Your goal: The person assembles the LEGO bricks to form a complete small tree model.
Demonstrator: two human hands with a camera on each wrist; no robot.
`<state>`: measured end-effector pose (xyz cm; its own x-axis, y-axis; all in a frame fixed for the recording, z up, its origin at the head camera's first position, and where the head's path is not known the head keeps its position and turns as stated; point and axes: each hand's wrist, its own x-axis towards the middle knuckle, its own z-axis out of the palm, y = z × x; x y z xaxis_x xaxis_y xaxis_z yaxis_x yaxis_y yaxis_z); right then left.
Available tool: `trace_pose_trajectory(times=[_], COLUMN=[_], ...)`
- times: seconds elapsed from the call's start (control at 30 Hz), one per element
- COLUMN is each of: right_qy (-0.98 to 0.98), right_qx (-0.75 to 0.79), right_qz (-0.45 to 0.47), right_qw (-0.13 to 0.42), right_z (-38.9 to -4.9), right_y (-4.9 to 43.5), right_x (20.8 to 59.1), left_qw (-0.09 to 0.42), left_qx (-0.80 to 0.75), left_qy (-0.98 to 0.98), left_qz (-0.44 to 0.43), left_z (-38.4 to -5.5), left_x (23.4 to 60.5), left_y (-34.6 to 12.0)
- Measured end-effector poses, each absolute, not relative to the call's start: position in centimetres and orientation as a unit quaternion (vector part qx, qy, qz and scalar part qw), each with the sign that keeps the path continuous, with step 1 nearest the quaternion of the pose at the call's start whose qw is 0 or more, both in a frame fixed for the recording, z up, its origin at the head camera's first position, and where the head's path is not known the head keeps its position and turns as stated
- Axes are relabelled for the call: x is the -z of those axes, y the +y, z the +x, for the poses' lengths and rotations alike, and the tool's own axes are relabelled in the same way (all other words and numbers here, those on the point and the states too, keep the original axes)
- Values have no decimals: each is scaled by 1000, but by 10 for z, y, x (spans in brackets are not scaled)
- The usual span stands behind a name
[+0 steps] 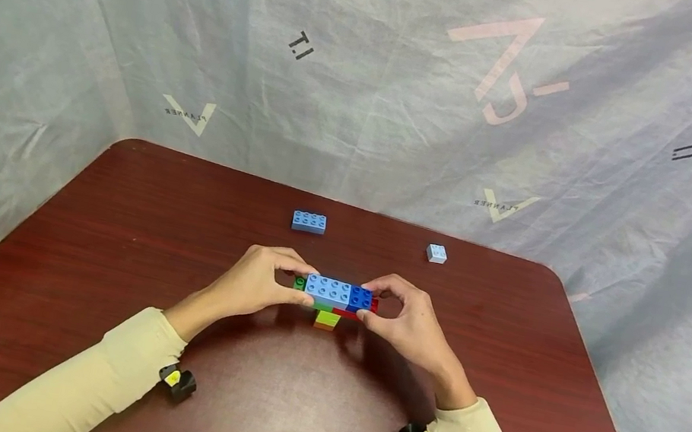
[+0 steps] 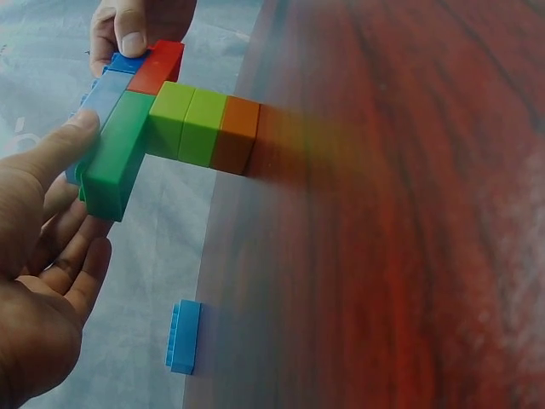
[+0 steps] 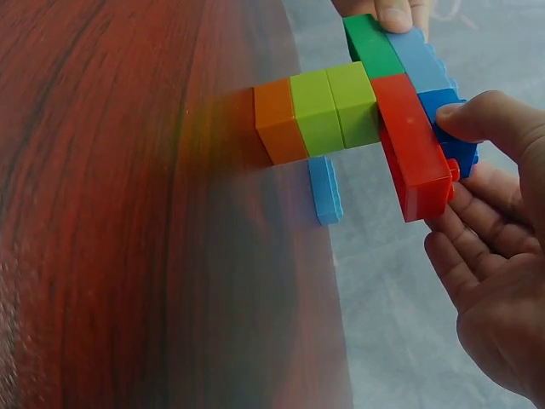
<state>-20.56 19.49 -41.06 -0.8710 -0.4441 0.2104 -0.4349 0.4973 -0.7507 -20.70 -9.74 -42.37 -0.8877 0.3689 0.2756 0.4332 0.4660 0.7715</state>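
A stack of toy building bricks stands on the table in the middle of the head view. An orange brick (image 3: 279,121) is lowest, with two lime bricks (image 2: 203,128) above it. Over these, a green brick (image 2: 119,158) and a red brick (image 3: 413,145) lie end to end. A light blue brick (image 1: 328,289) and a short dark blue brick (image 1: 362,297) form the top layer. My left hand (image 1: 254,281) pinches the light blue brick at its left end, between thumb and fingers. On the other side my right hand (image 1: 413,324) pinches the dark blue brick.
Farther back on the dark red-brown table (image 1: 179,217) lie a loose blue brick (image 1: 308,222) and, to its right, a small pale blue brick (image 1: 436,254). A grey printed cloth (image 1: 367,96) hangs behind the table's far edge.
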Motion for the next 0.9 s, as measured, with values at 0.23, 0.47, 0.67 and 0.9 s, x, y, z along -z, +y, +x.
trace_pose_trajectory(times=[0.23,0.47,0.67,0.9], right_qy=[868,860,860,863], right_qx=[431,449,446,437], right_qz=[-248,-244,-247,-252], right_qw=[9,24,27,24], right_z=[-205,-205,-206,-208], right_y=[195,198,197,197], right_x=[409,411,413,412], left_qw=[30,16,17,16], left_qx=[463,468,459,460], left_qy=[-855,-852,-856,-854], left_qz=[-232,-234,-235,-244], left_z=[-206,-207,-208,-210], left_x=[424,423,424,425], left_y=[-97,-96,-98,-100])
